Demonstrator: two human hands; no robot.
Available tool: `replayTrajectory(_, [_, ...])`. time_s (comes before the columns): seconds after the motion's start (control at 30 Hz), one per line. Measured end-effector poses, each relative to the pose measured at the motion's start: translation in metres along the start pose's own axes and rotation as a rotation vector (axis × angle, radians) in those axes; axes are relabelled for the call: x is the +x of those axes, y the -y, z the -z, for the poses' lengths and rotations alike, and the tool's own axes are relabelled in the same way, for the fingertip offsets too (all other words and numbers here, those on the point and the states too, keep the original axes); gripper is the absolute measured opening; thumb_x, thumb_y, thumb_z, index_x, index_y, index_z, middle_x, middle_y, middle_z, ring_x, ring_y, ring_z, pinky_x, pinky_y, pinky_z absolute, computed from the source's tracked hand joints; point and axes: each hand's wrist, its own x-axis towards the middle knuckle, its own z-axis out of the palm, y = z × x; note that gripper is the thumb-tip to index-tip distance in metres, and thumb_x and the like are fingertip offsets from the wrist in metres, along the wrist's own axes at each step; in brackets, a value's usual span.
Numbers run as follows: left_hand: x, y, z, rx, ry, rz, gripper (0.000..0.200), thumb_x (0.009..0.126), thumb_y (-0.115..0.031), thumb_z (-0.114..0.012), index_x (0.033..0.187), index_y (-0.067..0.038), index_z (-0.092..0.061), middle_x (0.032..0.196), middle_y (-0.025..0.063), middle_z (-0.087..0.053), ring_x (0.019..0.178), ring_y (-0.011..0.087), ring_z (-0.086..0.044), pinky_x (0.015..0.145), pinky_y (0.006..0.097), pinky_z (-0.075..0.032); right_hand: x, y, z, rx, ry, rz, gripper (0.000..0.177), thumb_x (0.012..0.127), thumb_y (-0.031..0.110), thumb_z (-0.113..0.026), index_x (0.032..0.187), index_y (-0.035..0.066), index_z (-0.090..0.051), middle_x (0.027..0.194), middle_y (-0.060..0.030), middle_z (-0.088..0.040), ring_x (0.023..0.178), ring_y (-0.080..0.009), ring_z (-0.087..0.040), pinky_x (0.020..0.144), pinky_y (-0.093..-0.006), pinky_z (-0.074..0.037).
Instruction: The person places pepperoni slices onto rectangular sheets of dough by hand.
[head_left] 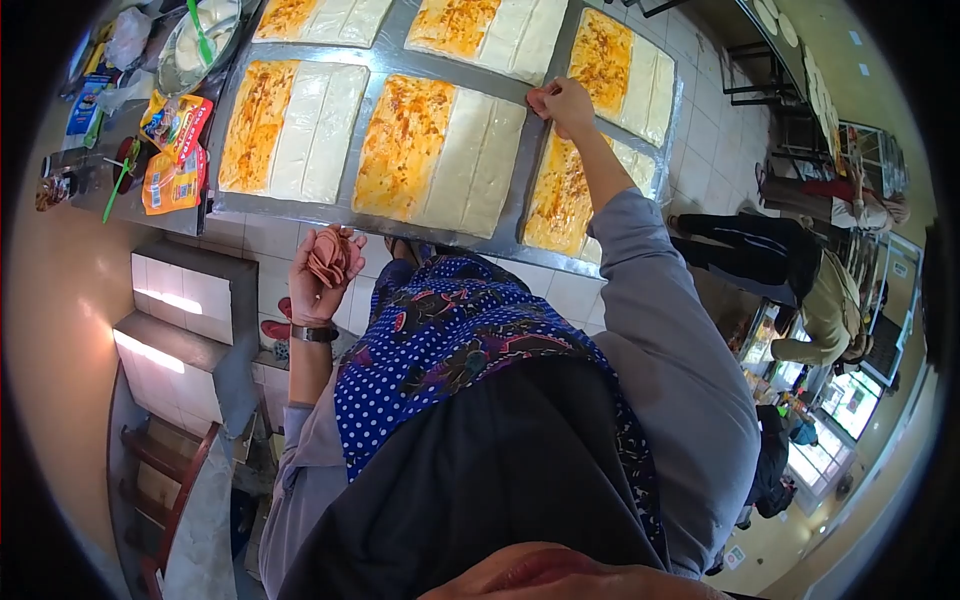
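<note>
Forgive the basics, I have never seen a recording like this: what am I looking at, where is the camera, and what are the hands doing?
There is no machine here. A person works with bare hands, and the one round picture comes from a camera on their head, looking down past their patterned apron. On the metal table lie dough sheets, each partly spread with orange topping. The left hand holds a stack of pink slices. The right hand reaches out to the edge of a sheet. Packets and a bowl sit at the left.

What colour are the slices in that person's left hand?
Pinkish brown: slices in the left hand, best seen in the head view.
</note>
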Motion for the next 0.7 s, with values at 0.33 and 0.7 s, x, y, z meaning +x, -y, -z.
replayTrajectory(0.33, [0.011,-0.007,-0.012,0.030,0.054,0.068,0.039,0.096,-0.037,-0.043,0.114,-0.003,-0.052,0.109,0.0128,-0.056,0.112,0.0309,-0.053,0.082,0.0413,-0.053,-0.057,-0.088,0.016,0.255,0.086,0.125,0.018,0.072,0.013,-0.072,0.084,0.002,-0.063,0.076,-0.0078,-0.065,0.069,-0.0139,-0.062,0.065,-0.0280,-0.049])
replayTrajectory(0.7, [0.020,-0.011,-0.023,0.071,0.111,0.090,0.040,0.096,-0.037,-0.042,0.114,-0.002,-0.051,0.107,0.0141,-0.055,0.110,0.0312,-0.054,0.081,0.0412,-0.055,-0.056,-0.071,0.010,-0.213,-0.179,0.108,0.023,0.075,0.027,-0.066,0.085,0.007,-0.066,0.093,-0.0103,-0.061,0.085,-0.0278,-0.061,0.072,-0.0381,-0.049])
